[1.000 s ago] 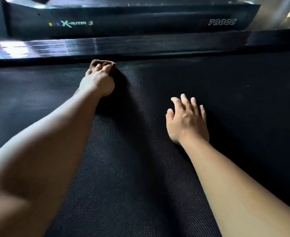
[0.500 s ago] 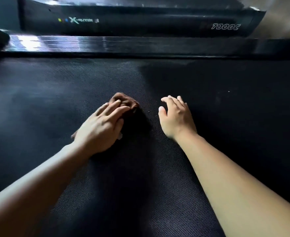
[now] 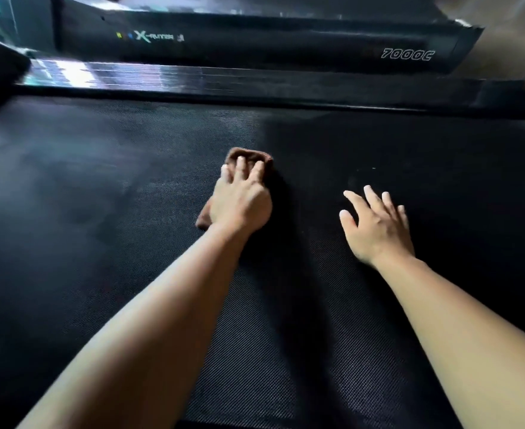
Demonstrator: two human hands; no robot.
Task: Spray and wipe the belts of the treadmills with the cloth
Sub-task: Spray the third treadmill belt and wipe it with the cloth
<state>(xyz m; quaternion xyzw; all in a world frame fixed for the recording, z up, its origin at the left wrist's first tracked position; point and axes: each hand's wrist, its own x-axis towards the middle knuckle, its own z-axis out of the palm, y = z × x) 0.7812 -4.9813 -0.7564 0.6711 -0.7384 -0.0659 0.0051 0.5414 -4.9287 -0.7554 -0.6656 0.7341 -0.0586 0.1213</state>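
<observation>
Two bare hands work on a black, fine-textured treadmill belt [image 3: 100, 212]. The left hand [image 3: 239, 202] presses a small folded brown cloth [image 3: 248, 156] flat against the belt, its fingers laid nearly straight over the cloth and not closed round it. The right hand [image 3: 375, 224] holds nothing and lies palm down with fingers spread, bracing on the belt further from the glossy black side rail [image 3: 255, 80] than the cloth is. Within the last second the cloth has travelled from hard against that rail to a place well short of it, about mid-belt, while the right hand has kept its station. This reads as the return half of a wiping stroke, so the strip nearest the rail is probably done. No spray bottle is in view. Beyond the rail lies a second black treadmill deck [image 3: 286, 48] lettered "7000C", and a pale floor [image 3: 502, 26] shows blurred past its end. The light is dim, with a bright reflection on the rail.
</observation>
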